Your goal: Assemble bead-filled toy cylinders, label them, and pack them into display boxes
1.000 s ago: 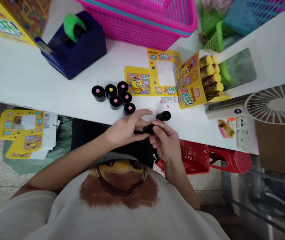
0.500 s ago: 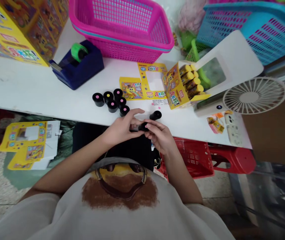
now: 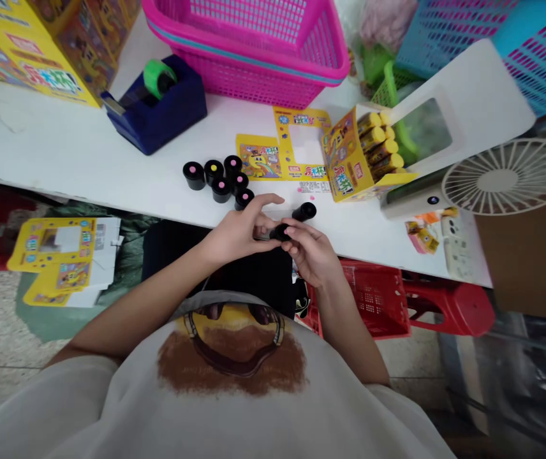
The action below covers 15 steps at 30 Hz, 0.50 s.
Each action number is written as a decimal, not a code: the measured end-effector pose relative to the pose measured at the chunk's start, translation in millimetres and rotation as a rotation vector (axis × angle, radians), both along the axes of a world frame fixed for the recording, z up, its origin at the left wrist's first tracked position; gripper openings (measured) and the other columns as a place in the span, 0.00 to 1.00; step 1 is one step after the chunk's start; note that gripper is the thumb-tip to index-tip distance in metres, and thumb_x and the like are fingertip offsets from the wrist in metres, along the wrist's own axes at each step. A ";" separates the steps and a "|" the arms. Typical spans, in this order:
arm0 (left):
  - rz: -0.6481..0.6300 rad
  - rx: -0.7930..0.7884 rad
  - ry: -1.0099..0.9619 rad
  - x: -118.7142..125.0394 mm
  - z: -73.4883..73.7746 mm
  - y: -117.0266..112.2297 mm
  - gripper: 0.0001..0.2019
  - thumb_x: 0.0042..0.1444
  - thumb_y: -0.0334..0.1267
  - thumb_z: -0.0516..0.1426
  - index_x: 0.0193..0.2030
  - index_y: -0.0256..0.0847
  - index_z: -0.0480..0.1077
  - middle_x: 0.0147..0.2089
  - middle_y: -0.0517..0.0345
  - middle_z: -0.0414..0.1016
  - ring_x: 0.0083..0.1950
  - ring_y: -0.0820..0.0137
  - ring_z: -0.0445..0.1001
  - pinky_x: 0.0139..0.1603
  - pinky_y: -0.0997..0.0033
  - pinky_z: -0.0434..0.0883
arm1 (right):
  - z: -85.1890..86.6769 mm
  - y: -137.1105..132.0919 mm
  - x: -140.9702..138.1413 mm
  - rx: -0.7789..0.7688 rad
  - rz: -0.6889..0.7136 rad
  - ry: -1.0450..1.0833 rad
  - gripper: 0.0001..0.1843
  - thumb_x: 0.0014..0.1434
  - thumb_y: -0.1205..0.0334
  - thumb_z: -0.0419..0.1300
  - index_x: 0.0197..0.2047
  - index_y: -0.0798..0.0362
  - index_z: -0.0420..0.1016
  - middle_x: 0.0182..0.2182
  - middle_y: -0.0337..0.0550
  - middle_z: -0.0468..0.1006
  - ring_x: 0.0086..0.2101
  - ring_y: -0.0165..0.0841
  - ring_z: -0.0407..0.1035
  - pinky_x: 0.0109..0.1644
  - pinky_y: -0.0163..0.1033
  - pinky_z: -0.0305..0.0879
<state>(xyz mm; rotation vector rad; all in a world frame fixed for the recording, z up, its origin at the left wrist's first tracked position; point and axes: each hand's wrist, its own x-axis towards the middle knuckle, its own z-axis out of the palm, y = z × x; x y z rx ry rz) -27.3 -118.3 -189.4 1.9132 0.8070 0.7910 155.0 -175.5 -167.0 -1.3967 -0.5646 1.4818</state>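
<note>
Near the front table edge, my left hand (image 3: 240, 228) grips a small black cup (image 3: 279, 232) between thumb and curled fingers, its index finger raised. My right hand (image 3: 312, 251) pinches the same cup from the other side, and a pink dot shows by the fingertips. Part of the cup is hidden by the fingers. Just beyond, another black cup (image 3: 304, 211) lies on its side. To the left stand several black cups (image 3: 221, 189) with pink or yellow dots on top. Tiny pink dots (image 3: 312, 197) lie on the table (image 3: 148, 185) past the hands.
Behind the cups are a flat yellow printed card (image 3: 259, 167) and an open box (image 3: 344, 159) of yellow tubes. A blue tape dispenser (image 3: 177, 118) and a pink basket (image 3: 254, 80) stand farther back. A white fan (image 3: 411, 194) lies at right; a red crate (image 3: 373, 306) is below the table edge.
The view has shifted a little, so the table things sit slightly higher and farther right. Both hands keep hold of the small black cup, with the right fingertips by its pink dot.
</note>
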 end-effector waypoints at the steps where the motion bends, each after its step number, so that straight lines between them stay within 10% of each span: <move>1: -0.004 0.007 0.002 0.0 -0.2 0.0 0.34 0.55 0.34 0.69 0.66 0.43 0.62 0.36 0.67 0.83 0.32 0.77 0.78 0.38 0.79 0.74 | -0.2 -0.5 -0.6 -0.003 0.007 -0.008 0.23 0.41 0.55 0.80 0.41 0.53 0.85 0.24 0.32 0.77 0.23 0.22 0.72 0.28 0.26 0.72; 7: 0.008 0.324 0.150 -5.0 8.4 -8.1 0.22 0.62 0.37 0.66 0.63 0.41 0.72 0.42 0.56 0.84 0.38 0.70 0.80 0.43 0.72 0.77 | 19.2 -11.7 15.3 0.106 0.012 -0.194 0.33 0.43 0.41 0.80 0.48 0.50 0.83 0.37 0.40 0.84 0.21 0.26 0.74 0.17 0.30 0.62; 10: 0.030 0.543 0.239 -12.8 17.3 -13.3 0.12 0.66 0.38 0.62 0.55 0.39 0.78 0.41 0.51 0.83 0.45 0.63 0.79 0.50 0.65 0.77 | 27.0 -2.5 45.1 0.267 -0.101 -0.563 0.25 0.56 0.37 0.72 0.38 0.53 0.83 0.25 0.37 0.79 0.14 0.24 0.63 0.15 0.31 0.52; 15: 0.179 0.616 0.308 -19.4 22.2 -7.9 0.11 0.66 0.41 0.63 0.52 0.42 0.79 0.51 0.48 0.84 0.53 0.56 0.75 0.57 0.53 0.73 | 10.5 45.0 85.1 0.399 0.121 -1.157 0.08 0.60 0.58 0.68 0.38 0.52 0.86 0.35 0.46 0.86 0.29 0.33 0.76 0.38 0.41 0.76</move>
